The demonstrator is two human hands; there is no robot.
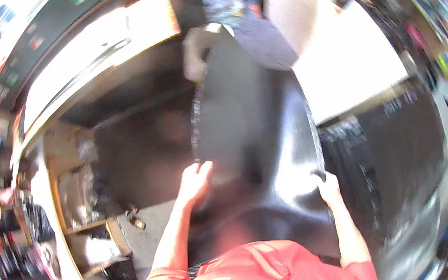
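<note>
A long, black, glossy flexible sheet (239, 108) stretches away from my body, its near part sagging and shining with reflected light. My left hand (194, 183) is closed on its left edge, thumb on top. On the right edge, a little nearer to me, my right hand (328, 185) grips the same sheet; the fingers of both hands are mostly hidden beneath it. Both side edges look rough and pale. At the far end, a blurred light-coloured thing (196, 53) touches or overlaps the sheet's left corner; I cannot tell what it is.
A bright white-topped table (340, 57) stands at the far right, with black-wrapped stock (389, 149) below it. To the left are a wooden shelf unit (61, 224) and a white-topped bench (98, 51). A rounded grey-blue surface (264, 40) lies beyond the sheet.
</note>
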